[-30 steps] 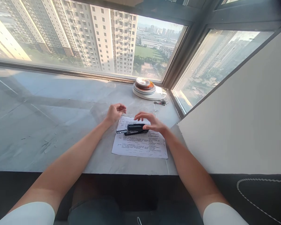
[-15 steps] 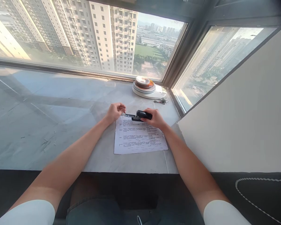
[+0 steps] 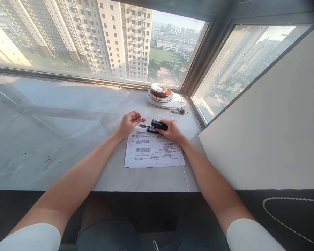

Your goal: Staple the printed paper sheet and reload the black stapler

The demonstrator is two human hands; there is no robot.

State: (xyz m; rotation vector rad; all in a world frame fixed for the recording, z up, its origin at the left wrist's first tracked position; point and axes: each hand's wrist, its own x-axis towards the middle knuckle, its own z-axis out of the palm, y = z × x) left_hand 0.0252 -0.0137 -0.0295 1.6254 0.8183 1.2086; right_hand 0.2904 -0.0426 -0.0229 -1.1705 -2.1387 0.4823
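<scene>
Head view: elongated black stapler (image 3: 159, 124) lying across the upper part of the white printed paper (image 3: 154, 150), on the grey marbled worktop (image 3: 68, 129) below the window. Stapler opened, upper body apart from the flat black base (image 3: 151, 130), slim silver metal rail (image 3: 144, 126) pointing left. Right hand (image 3: 173, 130) wrapped around the rear of the upper body; left hand (image 3: 129, 123) just beside the free end of the rail, thumb and fingertips drawn close together. Contents of the left pinch: too small to tell. Contact between left fingertips and rail: likewise impossible to confirm. For the step in hand, judged to be close handling of the opened rail, observe the following. Grip the upper body firmly enough to prevent rolling, but without squeezing upper body and base together. Hold the rail level and in plain sight, free end toward the left hand. Approach with the left fingertips along the line of the rail, not across it, to avoid twisting the thin metal. Apply light, straight pressure only; on meeting resistance, stop and realign before pressing harder. Rest both wrists near the worktop for steadiness. Leave the paper flat and avoid dragging the base over the printed surface. Guard against pinched skin near the gap between upper body and base.
</scene>
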